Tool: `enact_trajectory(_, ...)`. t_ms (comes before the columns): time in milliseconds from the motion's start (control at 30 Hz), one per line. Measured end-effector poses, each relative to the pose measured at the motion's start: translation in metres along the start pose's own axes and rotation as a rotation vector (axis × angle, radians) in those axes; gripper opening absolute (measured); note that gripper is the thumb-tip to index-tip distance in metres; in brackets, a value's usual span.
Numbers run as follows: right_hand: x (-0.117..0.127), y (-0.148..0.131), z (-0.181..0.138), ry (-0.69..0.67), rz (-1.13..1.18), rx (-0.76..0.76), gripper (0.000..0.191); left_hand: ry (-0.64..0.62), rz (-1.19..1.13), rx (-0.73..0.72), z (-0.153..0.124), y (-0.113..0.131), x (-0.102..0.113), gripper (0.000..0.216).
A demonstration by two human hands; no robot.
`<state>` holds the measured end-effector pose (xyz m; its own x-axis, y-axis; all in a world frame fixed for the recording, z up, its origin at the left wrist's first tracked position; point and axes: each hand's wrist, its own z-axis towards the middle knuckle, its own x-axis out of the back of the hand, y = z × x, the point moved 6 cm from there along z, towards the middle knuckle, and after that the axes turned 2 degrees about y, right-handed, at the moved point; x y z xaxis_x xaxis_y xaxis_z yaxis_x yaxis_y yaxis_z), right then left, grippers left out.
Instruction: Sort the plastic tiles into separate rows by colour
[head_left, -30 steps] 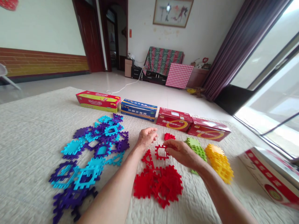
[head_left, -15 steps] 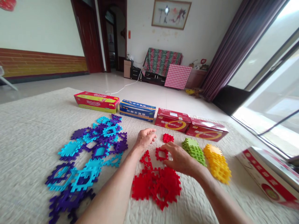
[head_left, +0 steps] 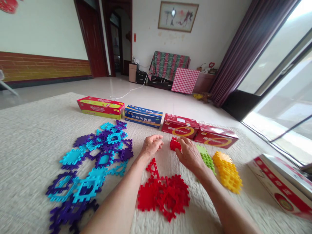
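Note:
My right hand (head_left: pixel 191 156) grips the right edge of a red plastic interlocking tile (head_left: pixel 175 144), with thumb and fingertips on it. The tile sits over another red piece on the mat, so how many lie there is partly hidden. My left hand (head_left: pixel 152 145) hovers to the left with its fingers curled in; nothing shows in it. Below it lies a red triangular frame piece (head_left: pixel 152 167). Nearer to me is a loose pile of red tiles (head_left: pixel 163 195), solid squares and open frames mixed. Green tiles (head_left: pixel 207 161) are stacked partly behind my right hand.
Yellow tiles (head_left: pixel 227 170) are stacked at the right. Purple and light-blue tiles (head_left: pixel 89 182) spread across the left. A row of boxes stands behind: red-yellow (head_left: pixel 100 107), blue (head_left: pixel 143 116) and two red (head_left: pixel 180 125). A white-red box (head_left: pixel 280 185) stands far right.
My right hand has moved forward, carrying the red square frame tile from the middle of the mat to the red piece farther back. My left hand has hardly moved.

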<state>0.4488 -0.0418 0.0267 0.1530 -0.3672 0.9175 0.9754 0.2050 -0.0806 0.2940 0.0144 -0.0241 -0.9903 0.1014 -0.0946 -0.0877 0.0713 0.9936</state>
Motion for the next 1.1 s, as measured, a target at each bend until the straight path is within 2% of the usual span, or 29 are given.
enact_trajectory(133, 0.003, 0.000, 0.000, 0.042, 0.012, 0.032, 0.034, 0.013, -0.044, -0.003, 0.001, -0.001, 0.003, 0.027)
enact_trajectory(267, 0.010, -0.012, -0.003, 0.058, 0.157, 0.109, 0.028, 0.053, -0.100, -0.008, 0.002, -0.002, 0.007, 0.027)
enact_trajectory(433, 0.009, -0.052, -0.016, -0.120, 0.428, 0.141, 0.019, 0.086, -0.161, -0.023, 0.004, -0.003, 0.009, 0.027)
enact_trajectory(567, 0.003, -0.078, -0.026, -0.266, 0.418, 0.038, 0.021, 0.095, -0.170, -0.014, 0.006, -0.005, 0.008, 0.027)
enact_trajectory(667, -0.001, -0.087, -0.028, -0.282, 0.405, -0.035, 0.030, 0.095, -0.156, -0.003, 0.008, -0.006, 0.008, 0.027)
enact_trajectory(900, -0.017, -0.085, -0.024, -0.322, 0.499, -0.069, 0.036, 0.111, -0.153, 0.006, 0.005, -0.003, 0.009, 0.026)
enact_trajectory(1033, -0.007, -0.065, -0.021, -0.417, 0.498, -0.049, 0.017, 0.110, -0.150, -0.016, 0.003, 0.000, 0.009, 0.026)
enact_trajectory(1100, 0.005, -0.054, -0.021, -0.499, 0.481, -0.001, 0.015, 0.107, -0.145, -0.017, 0.003, 0.000, 0.009, 0.027)
